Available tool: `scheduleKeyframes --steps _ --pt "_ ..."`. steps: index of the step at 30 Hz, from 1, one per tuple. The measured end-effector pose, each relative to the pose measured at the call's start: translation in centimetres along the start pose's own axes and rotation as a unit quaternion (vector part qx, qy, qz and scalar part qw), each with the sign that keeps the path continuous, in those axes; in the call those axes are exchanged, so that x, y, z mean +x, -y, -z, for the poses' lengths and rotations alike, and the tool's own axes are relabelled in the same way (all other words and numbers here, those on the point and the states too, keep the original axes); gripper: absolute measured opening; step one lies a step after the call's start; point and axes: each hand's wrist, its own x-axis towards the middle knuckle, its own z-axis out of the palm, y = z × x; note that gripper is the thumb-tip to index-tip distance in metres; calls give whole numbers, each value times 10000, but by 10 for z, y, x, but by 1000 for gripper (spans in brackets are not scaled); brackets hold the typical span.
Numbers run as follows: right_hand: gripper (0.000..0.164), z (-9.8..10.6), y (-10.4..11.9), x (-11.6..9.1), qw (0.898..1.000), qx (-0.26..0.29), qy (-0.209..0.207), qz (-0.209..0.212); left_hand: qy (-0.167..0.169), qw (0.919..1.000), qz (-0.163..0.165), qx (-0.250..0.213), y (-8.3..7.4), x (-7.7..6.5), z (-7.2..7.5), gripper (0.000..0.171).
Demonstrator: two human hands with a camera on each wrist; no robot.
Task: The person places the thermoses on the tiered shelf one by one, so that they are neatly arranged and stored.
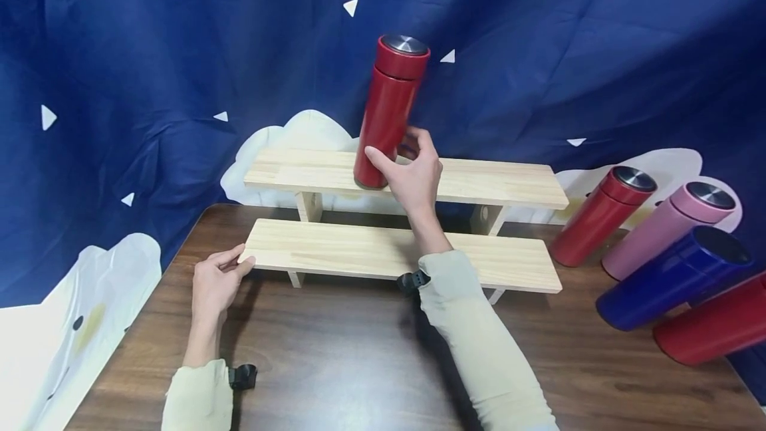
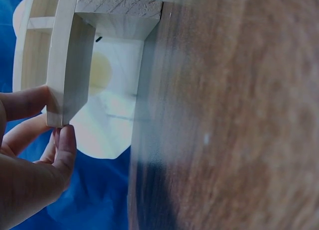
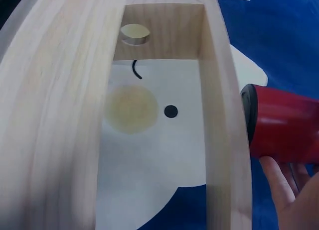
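Note:
My right hand [image 1: 417,175] grips the lower part of a red vacuum flask [image 1: 389,115] with a silver lid top. The flask leans slightly to the right over the upper board of a two-step pale wooden shelf [image 1: 497,181]. In the right wrist view its dark base [image 3: 250,115] is right by the board's edge; whether it touches I cannot tell. At the left end of the lower board [image 1: 341,248], my left hand [image 1: 217,281] pinches the corner. The left wrist view shows the fingers and thumb about the board's end [image 2: 56,108].
To the right of the shelf stand another red flask [image 1: 601,218], a pink flask [image 1: 664,228], a blue flask [image 1: 670,278] and one more red flask [image 1: 712,321]. All are on a brown wooden table [image 1: 335,358]. A blue patterned cloth [image 1: 179,38] hangs behind.

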Motion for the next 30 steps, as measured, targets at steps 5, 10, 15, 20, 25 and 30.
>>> scheduleKeyframes --steps 5,10,15,20,25,30 --pt "65 -11 -1 3 9993 -364 96 -47 3 9999 -31 -97 2 0 -1 38" --pt "67 -19 -1 7 9980 -617 85 -88 1 9997 -69 -250 3 0 -3 38" --pt "67 -25 -2 9 9975 -685 18 -168 -7 9996 -52 -262 2 1 -2 38" --pt "67 -27 -3 11 9952 -965 13 -145 38 9996 -35 -291 0 2 -4 39" --pt "68 -30 -4 11 9938 -1108 58 -92 48 9996 78 -276 0 1 -3 39" --pt "69 -31 -7 7 9939 -1096 -6 -112 24 9997 -16 -255 1 0 -2 38"
